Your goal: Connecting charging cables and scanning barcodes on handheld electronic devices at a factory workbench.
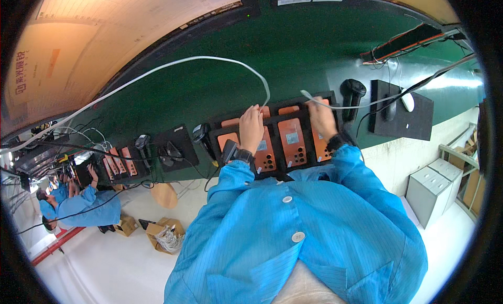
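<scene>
Both my hands are over a dark tray [337, 101] of copper-orange phones [292, 138], which lie back side up with camera lenses at their near ends. My left hand [251, 130] is closed at the far end of a phone in the left part of the tray, its fingertips pinched at the end of a white cable [209, 58] that arcs in from the left. Farther right, my right hand [321, 119] is closed on a second white cable [361, 107], whose tip sticks out past the fingers. That hand is slightly blurred. Dark bands circle both my wrists.
Barcode scanners flank the tray, one on the right [353, 92] and one on the left [201, 135]. A white mouse [407, 101] rests on a black mat. Monitors [131, 31] line the far side. Co-workers [84, 204] sit at left, near a cable-filled carton [166, 236]. Grey cabinets [429, 191] stand right.
</scene>
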`<control>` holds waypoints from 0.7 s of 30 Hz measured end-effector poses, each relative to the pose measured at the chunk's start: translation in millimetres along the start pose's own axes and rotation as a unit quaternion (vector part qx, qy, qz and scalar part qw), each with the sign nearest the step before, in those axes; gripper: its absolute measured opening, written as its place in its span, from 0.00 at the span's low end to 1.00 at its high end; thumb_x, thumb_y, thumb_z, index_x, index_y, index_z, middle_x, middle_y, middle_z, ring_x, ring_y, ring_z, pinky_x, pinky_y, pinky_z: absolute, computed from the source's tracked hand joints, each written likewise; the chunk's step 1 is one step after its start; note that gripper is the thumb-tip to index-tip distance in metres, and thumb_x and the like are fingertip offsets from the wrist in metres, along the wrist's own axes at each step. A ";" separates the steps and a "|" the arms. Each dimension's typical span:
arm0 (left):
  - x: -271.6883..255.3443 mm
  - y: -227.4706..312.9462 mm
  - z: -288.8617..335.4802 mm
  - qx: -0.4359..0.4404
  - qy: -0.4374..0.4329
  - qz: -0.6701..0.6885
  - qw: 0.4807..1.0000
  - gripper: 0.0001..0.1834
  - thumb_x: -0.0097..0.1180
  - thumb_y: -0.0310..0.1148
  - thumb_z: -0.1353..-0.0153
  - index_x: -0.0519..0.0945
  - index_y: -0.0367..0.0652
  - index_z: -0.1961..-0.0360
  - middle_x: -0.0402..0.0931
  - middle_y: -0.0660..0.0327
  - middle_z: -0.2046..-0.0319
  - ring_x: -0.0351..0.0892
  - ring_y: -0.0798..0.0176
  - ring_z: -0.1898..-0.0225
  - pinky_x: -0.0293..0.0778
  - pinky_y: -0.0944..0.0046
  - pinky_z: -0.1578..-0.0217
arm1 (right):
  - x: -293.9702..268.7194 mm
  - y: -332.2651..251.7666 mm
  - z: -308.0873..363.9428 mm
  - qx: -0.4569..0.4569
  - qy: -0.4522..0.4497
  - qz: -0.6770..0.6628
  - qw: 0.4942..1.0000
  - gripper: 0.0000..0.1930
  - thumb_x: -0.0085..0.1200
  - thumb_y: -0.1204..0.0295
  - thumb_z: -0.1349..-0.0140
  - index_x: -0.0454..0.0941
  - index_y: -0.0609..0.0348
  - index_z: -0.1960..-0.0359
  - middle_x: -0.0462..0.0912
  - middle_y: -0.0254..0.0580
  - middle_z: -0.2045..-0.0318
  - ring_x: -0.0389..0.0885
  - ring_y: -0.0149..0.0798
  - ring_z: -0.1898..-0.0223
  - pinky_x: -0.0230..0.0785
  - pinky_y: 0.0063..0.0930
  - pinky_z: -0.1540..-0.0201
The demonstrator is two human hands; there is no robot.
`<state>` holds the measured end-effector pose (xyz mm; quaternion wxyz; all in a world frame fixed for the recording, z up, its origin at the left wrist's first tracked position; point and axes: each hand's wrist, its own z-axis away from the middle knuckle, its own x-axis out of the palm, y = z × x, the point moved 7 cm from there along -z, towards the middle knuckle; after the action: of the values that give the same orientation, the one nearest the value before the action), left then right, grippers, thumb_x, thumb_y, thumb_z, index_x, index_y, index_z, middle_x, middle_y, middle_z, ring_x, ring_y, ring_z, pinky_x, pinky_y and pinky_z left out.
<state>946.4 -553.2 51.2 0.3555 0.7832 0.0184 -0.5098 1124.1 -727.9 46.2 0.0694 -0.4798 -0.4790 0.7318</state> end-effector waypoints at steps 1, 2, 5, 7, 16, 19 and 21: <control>-3.5 -0.1 3.7 0.006 0.017 -0.006 1.000 0.08 0.48 0.31 0.35 0.74 0.37 0.63 0.78 0.50 0.64 0.76 0.45 0.56 0.69 0.48 0.51 | -16.1 8.1 -1.0 0.016 0.012 -0.015 1.000 0.11 0.43 0.67 0.32 0.72 0.64 0.63 0.78 0.63 0.69 0.77 0.64 0.64 0.67 0.52 0.64; -6.9 5.5 3.4 0.005 0.012 -0.006 1.000 0.08 0.48 0.31 0.35 0.74 0.37 0.63 0.78 0.50 0.64 0.76 0.45 0.56 0.69 0.48 0.51 | -34.1 16.0 0.3 0.047 0.027 -0.024 0.998 0.12 0.42 0.67 0.32 0.73 0.64 0.63 0.79 0.62 0.68 0.77 0.63 0.63 0.68 0.50 0.62; 10.1 11.2 2.9 -0.060 -0.180 -0.055 0.980 0.10 0.46 0.32 0.33 0.75 0.36 0.62 0.77 0.46 0.63 0.75 0.42 0.58 0.69 0.48 0.47 | -78.6 56.4 5.3 0.046 0.119 -0.021 0.992 0.14 0.41 0.66 0.31 0.76 0.64 0.62 0.79 0.61 0.67 0.78 0.60 0.61 0.68 0.49 0.61; 4.2 2.6 15.9 -0.011 -0.086 -0.017 0.996 0.10 0.45 0.31 0.33 0.74 0.35 0.61 0.76 0.46 0.64 0.75 0.41 0.59 0.69 0.48 0.50 | -101.1 75.3 -4.7 0.068 0.149 0.028 0.986 0.15 0.42 0.65 0.31 0.75 0.65 0.58 0.79 0.60 0.64 0.76 0.60 0.59 0.67 0.47 0.57; -3.0 -8.8 9.4 -0.224 0.130 -0.061 0.964 0.28 0.57 0.42 0.40 0.68 0.34 0.44 0.62 0.46 0.41 0.60 0.40 0.39 0.56 0.42 0.41 | -115.5 160.8 -10.0 0.144 0.178 0.100 0.968 0.32 0.68 0.62 0.50 0.62 0.75 0.58 0.74 0.64 0.61 0.73 0.58 0.55 0.67 0.44 0.53; 18.1 60.1 22.9 -0.054 0.024 0.093 0.994 0.32 0.60 0.41 0.43 0.66 0.37 0.41 0.59 0.47 0.39 0.59 0.42 0.38 0.54 0.40 0.40 | -99.8 173.7 15.3 0.243 0.103 -0.073 0.962 0.32 0.66 0.68 0.48 0.55 0.71 0.53 0.78 0.59 0.64 0.82 0.49 0.72 0.73 0.37 0.67; 47.5 117.3 21.8 0.040 -0.130 0.056 0.989 0.38 0.66 0.42 0.48 0.64 0.41 0.38 0.57 0.46 0.38 0.54 0.43 0.35 0.57 0.44 0.38 | -113.0 175.4 34.0 0.204 0.138 -0.008 0.969 0.28 0.62 0.72 0.47 0.55 0.67 0.53 0.77 0.54 0.68 0.79 0.43 0.79 0.71 0.34 0.75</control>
<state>997.9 -669.2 70.7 0.3513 0.7238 -0.0917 -0.5867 1220.7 -906.1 -13.9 0.2366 -0.5479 -0.3092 0.7405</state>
